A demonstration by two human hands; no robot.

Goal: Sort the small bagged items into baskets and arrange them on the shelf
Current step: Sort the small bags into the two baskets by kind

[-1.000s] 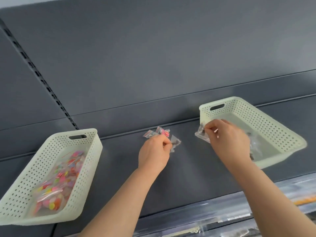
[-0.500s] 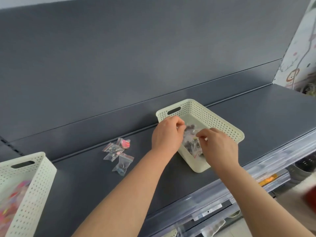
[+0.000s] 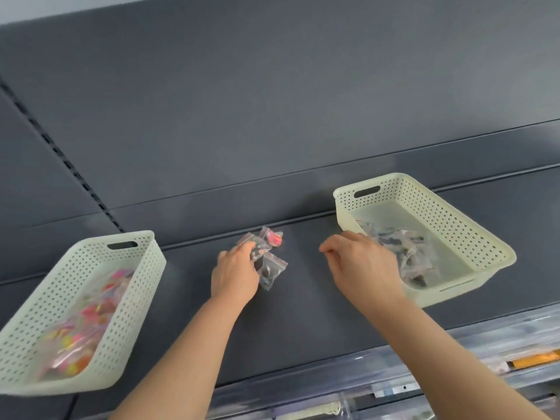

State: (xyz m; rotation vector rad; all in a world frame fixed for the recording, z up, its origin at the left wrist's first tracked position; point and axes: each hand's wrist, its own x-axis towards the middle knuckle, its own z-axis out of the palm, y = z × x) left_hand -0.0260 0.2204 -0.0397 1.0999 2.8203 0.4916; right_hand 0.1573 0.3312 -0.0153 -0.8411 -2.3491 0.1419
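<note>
Few loose bags (image 3: 268, 259) on the shelf (image 3: 303, 316): left hand (image 3: 235, 275) fingers on them, can't tell if pinching. Right hand (image 3: 360, 265) fingers loosely curled, empty, beside right basket (image 3: 391, 178).

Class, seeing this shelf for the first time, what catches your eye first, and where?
Bright pink and yellow bagged items lie in the left basket at the shelf's left. In the middle, the left hand touches a few loose clear bags; the right hand hovers by the right basket, which holds duller bags.
</note>
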